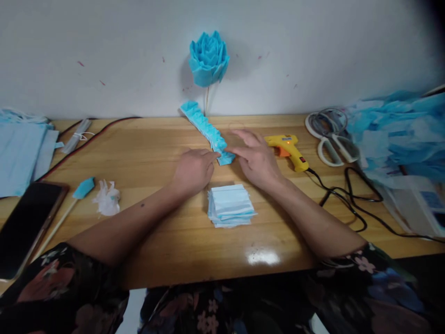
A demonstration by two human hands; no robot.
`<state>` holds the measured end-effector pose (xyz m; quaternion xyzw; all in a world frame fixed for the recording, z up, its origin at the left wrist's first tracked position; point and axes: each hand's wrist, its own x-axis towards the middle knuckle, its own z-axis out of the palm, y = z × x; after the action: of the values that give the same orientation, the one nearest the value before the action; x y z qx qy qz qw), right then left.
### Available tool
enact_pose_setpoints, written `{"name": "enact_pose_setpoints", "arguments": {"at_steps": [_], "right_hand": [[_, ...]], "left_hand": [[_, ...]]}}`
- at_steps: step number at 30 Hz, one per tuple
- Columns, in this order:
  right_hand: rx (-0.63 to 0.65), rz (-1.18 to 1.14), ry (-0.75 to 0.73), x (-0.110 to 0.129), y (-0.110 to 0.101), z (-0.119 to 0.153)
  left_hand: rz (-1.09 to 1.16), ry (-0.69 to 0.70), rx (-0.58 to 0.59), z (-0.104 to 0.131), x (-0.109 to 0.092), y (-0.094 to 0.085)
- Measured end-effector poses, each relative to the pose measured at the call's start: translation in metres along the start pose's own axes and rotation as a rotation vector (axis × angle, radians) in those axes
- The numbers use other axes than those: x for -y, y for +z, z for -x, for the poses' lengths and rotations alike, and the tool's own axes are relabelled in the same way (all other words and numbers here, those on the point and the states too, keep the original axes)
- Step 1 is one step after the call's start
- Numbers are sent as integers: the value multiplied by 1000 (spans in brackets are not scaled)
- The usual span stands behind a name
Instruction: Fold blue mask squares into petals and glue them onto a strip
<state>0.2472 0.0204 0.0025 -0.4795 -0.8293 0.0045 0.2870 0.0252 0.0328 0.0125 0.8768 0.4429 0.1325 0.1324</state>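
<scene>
A row of overlapping blue folded fabric petals (203, 124) lies slantwise on the table, its near end between my hands. My left hand (195, 169) is closed, other fingers curled under, with its index finger and thumb at the left edge of the nearest petal (226, 158). From the right, my right hand (259, 160) touches that same end with a fingertip, its fingers stretched and apart. Closer to me sits a stack of pale blue and white pleated fabric pieces (231, 204). Behind the row, a blue fabric flower (209, 60) stands on a thin stem against the wall.
To the right are a yellow glue gun (287, 149) with a black cord, scissors (335, 148) and a heap of blue fabric (399, 134). On the left lie face masks (21, 153), a phone (29, 222), a blue-tipped stick (84, 188), crumpled clear plastic (107, 198) and glue sticks (77, 135).
</scene>
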Motion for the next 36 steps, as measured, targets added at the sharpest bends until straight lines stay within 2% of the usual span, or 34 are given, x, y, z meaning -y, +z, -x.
{"name": "enact_pose_setpoints", "arguments": {"at_steps": [4, 11, 22, 25, 29, 32, 36], "right_hand": [[-73, -45, 33, -7, -10, 4], [-2, -28, 27, -8, 2, 4], [103, 58, 79, 0, 12, -1], [78, 62, 66, 0, 6, -2], [-14, 80, 24, -4, -11, 0], [56, 117, -35, -5, -20, 3], [147, 166, -94, -2, -18, 3]], "left_hand": [[22, -9, -11, 0, 2, 3], [112, -66, -92, 0, 4, 5], [57, -52, -20, -1, 1, 2], [63, -69, -13, -2, 1, 2], [90, -70, -38, -2, 3, 3], [125, -78, -66, -2, 5, 4], [225, -93, -117, -2, 8, 3]]}}
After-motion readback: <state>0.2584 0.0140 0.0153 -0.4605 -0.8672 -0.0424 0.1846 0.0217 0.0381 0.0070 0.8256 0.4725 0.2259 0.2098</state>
